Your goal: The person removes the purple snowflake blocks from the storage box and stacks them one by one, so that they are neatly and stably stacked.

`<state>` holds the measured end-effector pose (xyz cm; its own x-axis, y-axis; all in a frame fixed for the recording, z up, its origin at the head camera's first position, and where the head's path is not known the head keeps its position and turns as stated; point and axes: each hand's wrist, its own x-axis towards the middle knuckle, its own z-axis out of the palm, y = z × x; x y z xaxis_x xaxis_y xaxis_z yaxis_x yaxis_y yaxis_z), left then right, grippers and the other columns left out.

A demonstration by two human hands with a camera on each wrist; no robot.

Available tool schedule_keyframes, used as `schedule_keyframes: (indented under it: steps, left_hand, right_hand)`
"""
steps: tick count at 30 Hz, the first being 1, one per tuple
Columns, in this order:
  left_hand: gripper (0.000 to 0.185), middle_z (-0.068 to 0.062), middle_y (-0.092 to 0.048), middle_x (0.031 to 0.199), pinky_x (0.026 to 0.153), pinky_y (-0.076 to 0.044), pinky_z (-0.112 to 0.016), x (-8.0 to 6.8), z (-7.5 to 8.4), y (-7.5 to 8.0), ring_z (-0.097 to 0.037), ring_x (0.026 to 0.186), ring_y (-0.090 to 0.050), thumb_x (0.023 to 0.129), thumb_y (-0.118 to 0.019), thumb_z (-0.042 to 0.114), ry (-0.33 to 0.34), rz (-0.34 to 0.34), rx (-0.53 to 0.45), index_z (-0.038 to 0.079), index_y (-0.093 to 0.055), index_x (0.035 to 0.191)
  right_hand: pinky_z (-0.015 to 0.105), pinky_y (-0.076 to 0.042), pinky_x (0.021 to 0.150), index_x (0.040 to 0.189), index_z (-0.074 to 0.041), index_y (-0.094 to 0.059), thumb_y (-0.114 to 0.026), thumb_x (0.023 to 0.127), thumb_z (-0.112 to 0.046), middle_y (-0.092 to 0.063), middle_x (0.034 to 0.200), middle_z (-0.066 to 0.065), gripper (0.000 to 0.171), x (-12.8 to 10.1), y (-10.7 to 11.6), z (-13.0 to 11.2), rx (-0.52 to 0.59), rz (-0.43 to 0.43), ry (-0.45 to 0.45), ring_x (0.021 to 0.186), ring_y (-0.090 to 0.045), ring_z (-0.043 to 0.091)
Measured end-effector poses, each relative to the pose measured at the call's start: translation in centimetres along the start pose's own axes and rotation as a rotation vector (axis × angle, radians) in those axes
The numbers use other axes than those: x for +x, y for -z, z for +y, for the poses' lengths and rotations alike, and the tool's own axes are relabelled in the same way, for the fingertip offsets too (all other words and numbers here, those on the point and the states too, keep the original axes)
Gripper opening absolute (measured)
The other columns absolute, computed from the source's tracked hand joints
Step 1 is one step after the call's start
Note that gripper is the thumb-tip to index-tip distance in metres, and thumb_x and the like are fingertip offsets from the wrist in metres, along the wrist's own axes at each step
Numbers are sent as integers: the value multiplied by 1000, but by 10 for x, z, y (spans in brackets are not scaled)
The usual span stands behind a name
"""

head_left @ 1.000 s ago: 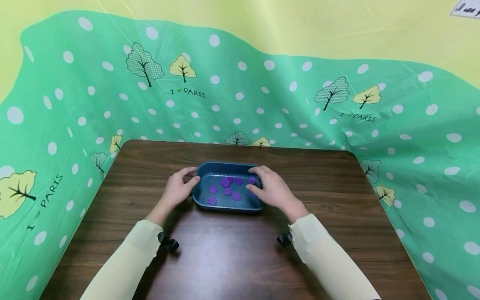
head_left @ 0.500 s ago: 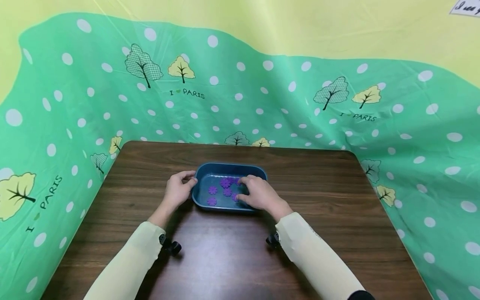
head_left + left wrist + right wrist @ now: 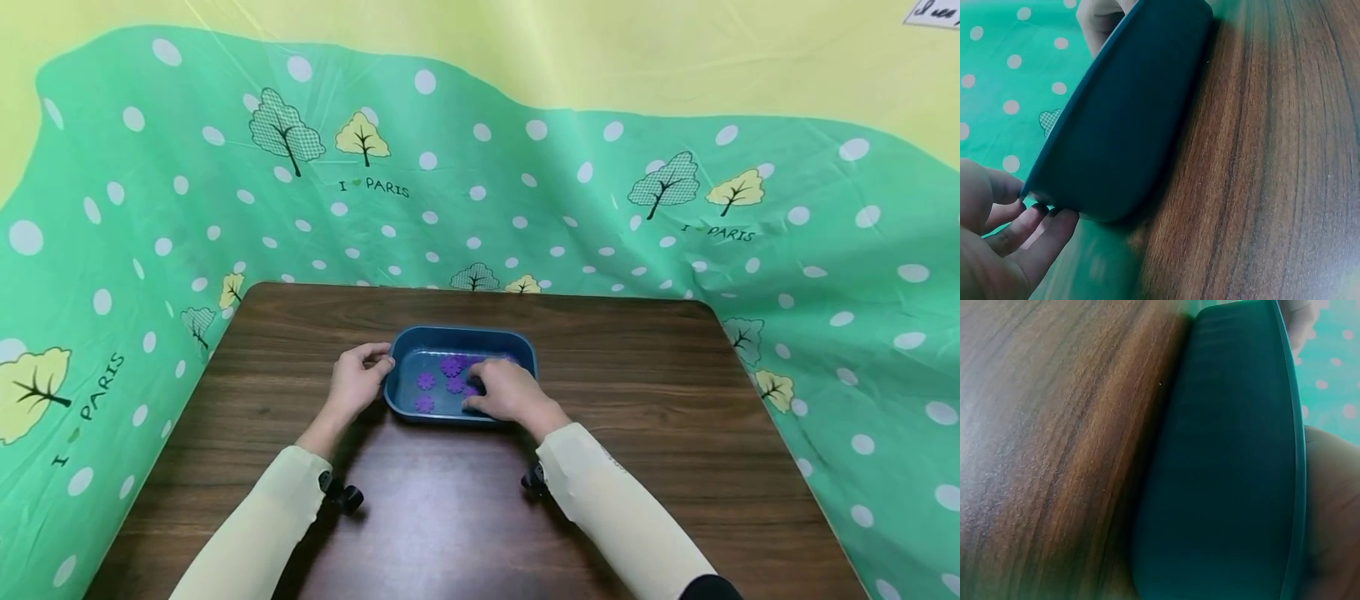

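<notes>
A: Desk (image 3: 675,392) margins first. The brown wood-grain top carries a blue tray (image 3: 402,402) near its middle, slightly toward the far edge. Bare wood lies on every side of the tray, widest on the near side and to the right. A green dotted cloth (image 3: 600,208) rises behind the far edge and drapes past both side edges.

B: And the left hand (image 3: 358,379)?

A: It rests against the tray's left end, fingers loosely curled, thumb near the rim. In the left wrist view its fingertips (image 3: 1035,219) touch the underside of the rim at the tray's corner; whether they truly grip it cannot be told.

B: The right hand (image 3: 506,392)?

A: It reaches over the near right part of the tray, fingers bent downward among the purple flower pieces (image 3: 438,383) that lie on the tray floor. Its fingertips are hidden beneath the knuckles, so whether it pinches a piece cannot be told.

B: What does each view add?

A: The head view alone shows the tray's inside, with the pieces scattered across the floor. The wrist views show only the tray's smooth outer wall (image 3: 1229,487) standing on the wood. The right wrist view shows part of the right hand behind the rim, blurred; the left wrist view shows another hand at the tray's far end.
</notes>
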<state>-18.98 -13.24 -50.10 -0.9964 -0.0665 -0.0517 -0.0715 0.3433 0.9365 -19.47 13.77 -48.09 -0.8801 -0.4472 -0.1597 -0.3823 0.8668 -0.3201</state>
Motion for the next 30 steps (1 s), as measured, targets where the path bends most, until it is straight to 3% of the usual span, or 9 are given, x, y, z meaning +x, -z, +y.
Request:
schedule_keyframes:
  steps: [6, 16, 30]
  left_hand:
    - [31, -20, -70, 112, 59, -62, -39, -1, 0, -1, -28, 95, -70, 100, -64, 11, 11, 4, 5, 1, -69, 129]
    - [30, -20, -70, 113, 59, -60, -29, -1, -1, -2, -26, 99, -69, 100, -65, 13, 1, 2, -7, 2, -69, 128]
    - [33, -22, -67, 112, 62, -63, -33, 0, -4, 1, -24, 95, -66, 101, -64, 10, 13, -34, -88, -2, -66, 130]
  right_hand:
    - [43, -56, 97, 125, -15, -73, -82, 87, -42, -74, 118, 2, 47, 5, -1, -3, -33, -25, -4, 103, -65, 20]
    - [37, -57, 86, 121, -13, -74, -85, 86, -32, -71, 102, -2, 41, 9, -3, 0, -10, -31, -27, 87, -57, 17]
    - [34, -56, 80, 113, -15, -75, -84, 87, -30, -67, 95, -4, 31, 10, -3, -4, -63, -41, -5, 84, -57, 17]
